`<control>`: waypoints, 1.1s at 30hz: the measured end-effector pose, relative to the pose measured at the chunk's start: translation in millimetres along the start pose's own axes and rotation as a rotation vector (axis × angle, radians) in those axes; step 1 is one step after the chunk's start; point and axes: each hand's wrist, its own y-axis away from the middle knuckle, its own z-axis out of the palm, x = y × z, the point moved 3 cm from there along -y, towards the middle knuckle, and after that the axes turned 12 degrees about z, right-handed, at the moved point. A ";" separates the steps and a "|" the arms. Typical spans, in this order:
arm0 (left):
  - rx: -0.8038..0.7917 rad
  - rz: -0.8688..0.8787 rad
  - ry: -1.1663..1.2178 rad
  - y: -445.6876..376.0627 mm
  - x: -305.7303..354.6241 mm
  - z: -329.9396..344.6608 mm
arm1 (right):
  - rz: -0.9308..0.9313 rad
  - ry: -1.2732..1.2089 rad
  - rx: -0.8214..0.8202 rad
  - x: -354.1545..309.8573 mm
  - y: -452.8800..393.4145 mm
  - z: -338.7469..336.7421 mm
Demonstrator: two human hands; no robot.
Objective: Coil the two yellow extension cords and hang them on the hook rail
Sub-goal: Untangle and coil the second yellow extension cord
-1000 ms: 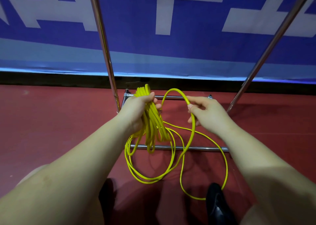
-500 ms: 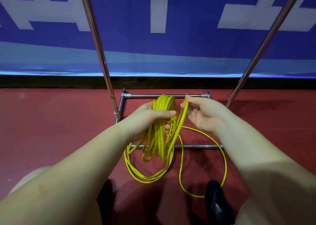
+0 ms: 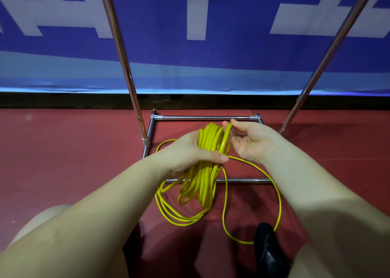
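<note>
Nearest the camera, a black shoe (image 3: pixel 269 250) stands on the red floor (image 3: pixel 63 151), and a loose loop of the yellow extension cord (image 3: pixel 205 184) curves along the floor just beside it. Above that, both bare forearms reach forward over the floor. The left hand (image 3: pixel 190 153) has its fingers and thumb curled round a thick bundle of the cord's coils, the thumb lying across the front of the strands; the coils stand up above the hand and hang in several loops below it, the lowest ones sagging near the floor. The right hand (image 3: pixel 251 140), just beside the bundle, pinches a single strand at the top of the coil between thumb and fingertips, its other fingers loosely bent. Beyond the hands lies the chrome base frame (image 3: pixel 206 118) of a rack, with two slanted metal poles (image 3: pixel 122 53) rising from it. Farthest back hangs a blue banner (image 3: pixel 160 13) with white shapes.
</note>
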 end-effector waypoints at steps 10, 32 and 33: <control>0.230 0.000 0.150 -1.8 5.2 -13.7 | -0.090 0.624 0.104 5.0 -2.3 -0.5; 0.758 0.072 0.615 -13.1 6.3 -74.1 | -0.354 1.977 0.125 29.1 -0.3 -14.5; 0.771 0.085 0.610 -13.0 6.6 -78.7 | -0.369 1.969 0.145 27.2 0.3 -16.6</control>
